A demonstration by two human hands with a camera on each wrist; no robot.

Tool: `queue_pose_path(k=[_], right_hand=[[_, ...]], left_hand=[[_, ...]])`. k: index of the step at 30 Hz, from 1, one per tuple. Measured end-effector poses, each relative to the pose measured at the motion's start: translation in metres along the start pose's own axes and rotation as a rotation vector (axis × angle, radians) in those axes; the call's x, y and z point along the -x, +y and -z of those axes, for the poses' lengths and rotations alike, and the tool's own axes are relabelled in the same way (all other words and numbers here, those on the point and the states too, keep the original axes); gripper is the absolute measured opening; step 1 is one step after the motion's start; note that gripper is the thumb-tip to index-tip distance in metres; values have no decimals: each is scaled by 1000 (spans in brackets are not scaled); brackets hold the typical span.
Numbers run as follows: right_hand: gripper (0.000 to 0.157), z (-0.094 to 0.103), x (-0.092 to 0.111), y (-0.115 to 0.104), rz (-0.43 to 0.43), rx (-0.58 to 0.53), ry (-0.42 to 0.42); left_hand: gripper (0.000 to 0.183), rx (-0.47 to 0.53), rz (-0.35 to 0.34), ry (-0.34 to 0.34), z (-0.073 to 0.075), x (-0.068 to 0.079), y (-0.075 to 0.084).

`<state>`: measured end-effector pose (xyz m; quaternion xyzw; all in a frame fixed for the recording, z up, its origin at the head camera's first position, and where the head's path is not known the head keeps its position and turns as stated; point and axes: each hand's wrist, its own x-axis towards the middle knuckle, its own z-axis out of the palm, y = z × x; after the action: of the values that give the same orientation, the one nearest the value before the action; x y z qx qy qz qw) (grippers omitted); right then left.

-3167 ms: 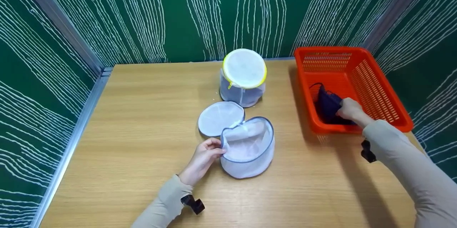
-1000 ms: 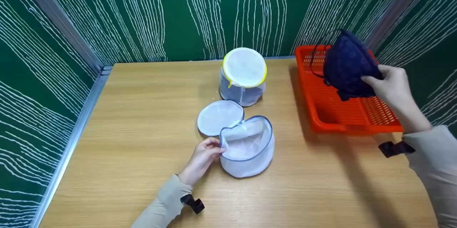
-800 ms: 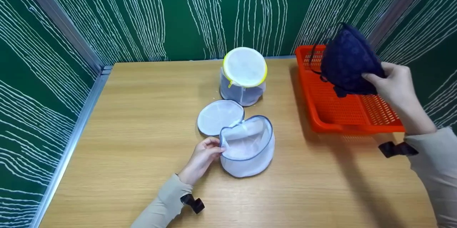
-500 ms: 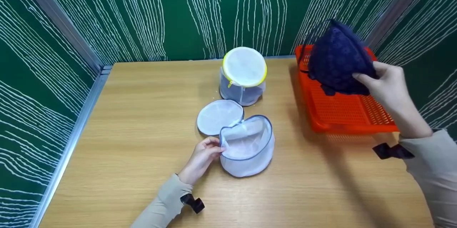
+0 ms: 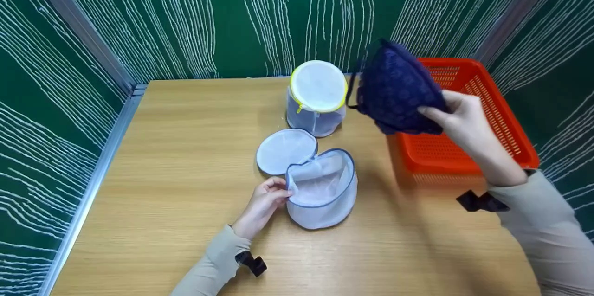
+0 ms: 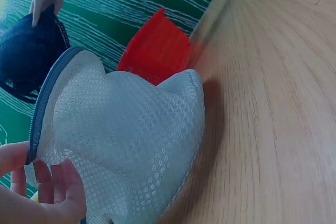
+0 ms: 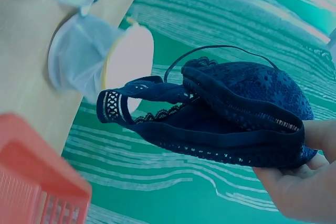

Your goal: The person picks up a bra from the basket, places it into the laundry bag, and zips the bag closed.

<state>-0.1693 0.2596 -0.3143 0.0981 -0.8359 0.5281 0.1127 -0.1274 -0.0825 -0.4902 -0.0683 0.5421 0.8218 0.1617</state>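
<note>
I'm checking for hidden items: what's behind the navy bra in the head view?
Past the navy bra, green wall and part of the red basket show; the basket's back left corner is covered.

The setup comprises two round zippered mesh bags (image 5: pixel 316 87) (image 5: pixel 321 215), one navy lace bra (image 5: pixel 401 87), one orange-red basket (image 5: pixel 445 166), one tabletop (image 5: pixel 185 147), two hands (image 5: pixel 260 205) (image 5: pixel 466 122) and two black wrist-mounted devices (image 5: pixel 251 263) (image 5: pixel 482 202).

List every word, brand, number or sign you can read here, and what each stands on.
None: no readable text shows in any view.
The dark blue lace bra, open mesh bag, yellow-rimmed mesh bag and red basket show no legible label.
The streaked green wall shows no letters.
</note>
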Motion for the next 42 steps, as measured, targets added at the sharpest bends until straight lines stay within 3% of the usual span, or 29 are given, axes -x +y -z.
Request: queue_pose_path(k=[5,18,30,42], right_hand=[[15,-12,2,2,0,-83,-85],[20,-42,2,12,-118,-265,-251],[17,-64,3,33,-139,-388,-435],[13,-78,-4,56,-84,-265,-657]], left_hand=[[24,13,-9,-11,0,-1,-1],[24,10,-8,-1,-1,-1,-1],[24,19,-6,-12,-1,-2,-1],[25,40,-11,-13,-2,0,2]])
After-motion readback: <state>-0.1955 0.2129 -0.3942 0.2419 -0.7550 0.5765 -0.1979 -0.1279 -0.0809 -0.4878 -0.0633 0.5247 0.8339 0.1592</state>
